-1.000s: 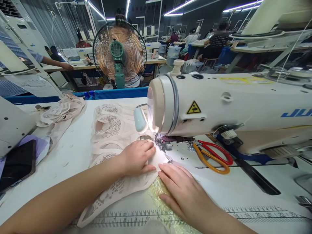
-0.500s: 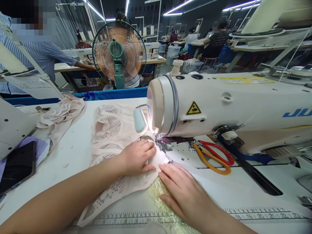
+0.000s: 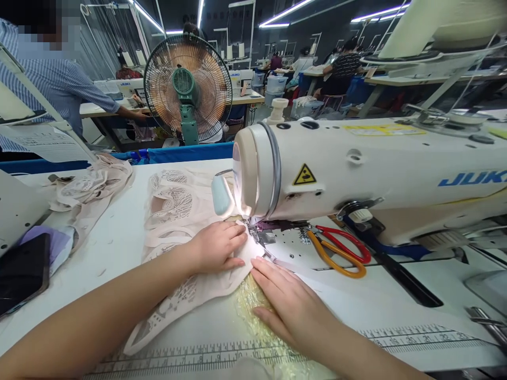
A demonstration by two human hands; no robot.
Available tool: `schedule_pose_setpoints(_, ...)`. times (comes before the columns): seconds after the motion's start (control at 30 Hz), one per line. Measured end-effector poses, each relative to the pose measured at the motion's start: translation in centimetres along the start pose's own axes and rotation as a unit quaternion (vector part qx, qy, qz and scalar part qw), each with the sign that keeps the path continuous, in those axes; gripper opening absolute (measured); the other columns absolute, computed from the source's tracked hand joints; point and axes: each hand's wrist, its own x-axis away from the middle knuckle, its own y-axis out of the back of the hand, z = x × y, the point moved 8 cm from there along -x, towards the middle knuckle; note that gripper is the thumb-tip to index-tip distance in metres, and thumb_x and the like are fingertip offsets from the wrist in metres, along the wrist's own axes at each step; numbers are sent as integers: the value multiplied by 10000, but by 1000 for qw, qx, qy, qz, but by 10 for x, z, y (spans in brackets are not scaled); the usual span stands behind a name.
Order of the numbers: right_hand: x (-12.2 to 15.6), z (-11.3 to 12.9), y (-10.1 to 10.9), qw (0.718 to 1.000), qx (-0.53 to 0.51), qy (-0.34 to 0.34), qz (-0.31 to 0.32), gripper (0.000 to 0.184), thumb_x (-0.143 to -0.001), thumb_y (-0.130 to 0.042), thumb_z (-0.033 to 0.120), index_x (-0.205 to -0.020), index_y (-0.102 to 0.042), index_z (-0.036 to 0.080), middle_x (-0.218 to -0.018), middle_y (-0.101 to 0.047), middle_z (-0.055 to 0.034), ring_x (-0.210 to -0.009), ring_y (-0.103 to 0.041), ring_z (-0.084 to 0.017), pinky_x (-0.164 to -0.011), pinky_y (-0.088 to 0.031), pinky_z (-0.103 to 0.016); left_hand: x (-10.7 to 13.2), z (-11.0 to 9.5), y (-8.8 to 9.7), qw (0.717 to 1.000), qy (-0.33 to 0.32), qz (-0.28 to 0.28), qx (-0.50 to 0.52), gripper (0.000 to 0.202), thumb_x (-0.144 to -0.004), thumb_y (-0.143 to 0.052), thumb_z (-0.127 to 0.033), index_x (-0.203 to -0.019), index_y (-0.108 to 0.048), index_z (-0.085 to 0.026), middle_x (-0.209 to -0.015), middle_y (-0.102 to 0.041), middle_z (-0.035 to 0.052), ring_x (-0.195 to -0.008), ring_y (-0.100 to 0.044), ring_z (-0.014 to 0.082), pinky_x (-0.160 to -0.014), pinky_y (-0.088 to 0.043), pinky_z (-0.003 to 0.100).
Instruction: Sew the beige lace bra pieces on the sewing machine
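Since a second ago both hands have kept their places: the left hand (image 3: 217, 247) lies curled on the pink lace piece (image 3: 186, 301), the right hand (image 3: 291, 306) flat, fingers together, on the yellow lace (image 3: 247, 306). The fabric sits at the presser foot (image 3: 257, 236) of the sewing machine (image 3: 356, 174), so feeding appears slow and steady.

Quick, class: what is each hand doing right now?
Left hand: loosely curled, pressing the pink lace fabric flat beside the presser foot.
Right hand: open, flat on the yellowish lace, holding nothing.
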Motion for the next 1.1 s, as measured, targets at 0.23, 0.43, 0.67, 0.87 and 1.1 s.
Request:
schedule_pose_setpoints(0.23, -5, -2, -2, 999, -34, -20, 13, 483, -845, -507, 288, -1281, -494, 80, -1363, -485, -152, -1289, -407, -258, -1022, -411, -471, -1, -30, 27, 998, -20, -64, -9, 330, -945, -327, -168, -852, -642, -133, -982, -665, 95, -926, -593, 196, -978, -406, 433)
schedule_pose_setpoints(0.43, -9, -6, 0, 998, -43, -29, 27, 514, -852, -484, 280, -1319, -459, 67, -1386, -450, -161, -1295, -395, -265, -1015, -432, -429, 18, -56, 17, 999, 18, -37, -12, 314, -908, -383, -145, -1169, -539, -63, -1166, -600, 176, -1059, -555, 275, -883, -461, 475)
schedule_pose_setpoints(0.67, -9, -7, 0, 999, -38, -18, 15, 493, -848, -506, 267, -1267, -509, 7, -1361, -468, -191, -1279, -407, -306, -995, -450, -448, 28, -36, 2, 999, -22, -1, -27, 346, -948, -387, -181, -1279, -479, -148, -1336, -513, 104, -1198, -485, 274, -958, -414, 501)
schedule_pose_setpoints(0.87, -8, -9, 2, 997, -69, -25, -5, 462, -851, -516, 263, -1258, -525, 45, -1376, -456, -174, -1300, -380, -285, -1014, -434, -439, 21, -28, 10, 998, -54, -24, -31, 322, -954, -377, -152, -1241, -522, -148, -1271, -568, 119, -1166, -520, 248, -952, -429, 475)
schedule_pose_setpoints(1.1, -7, -8, 4, 998, -63, -21, -5, 429, -864, -494, 273, -1226, -549, 50, -1372, -466, -165, -1292, -397, -277, -1015, -435, -421, 16, -19, 12, 996, -68, -32, -46, 311, -965, -342, -147, -1193, -553, -127, -1242, -592, 115, -1146, -533, 249, -939, -436, 464)
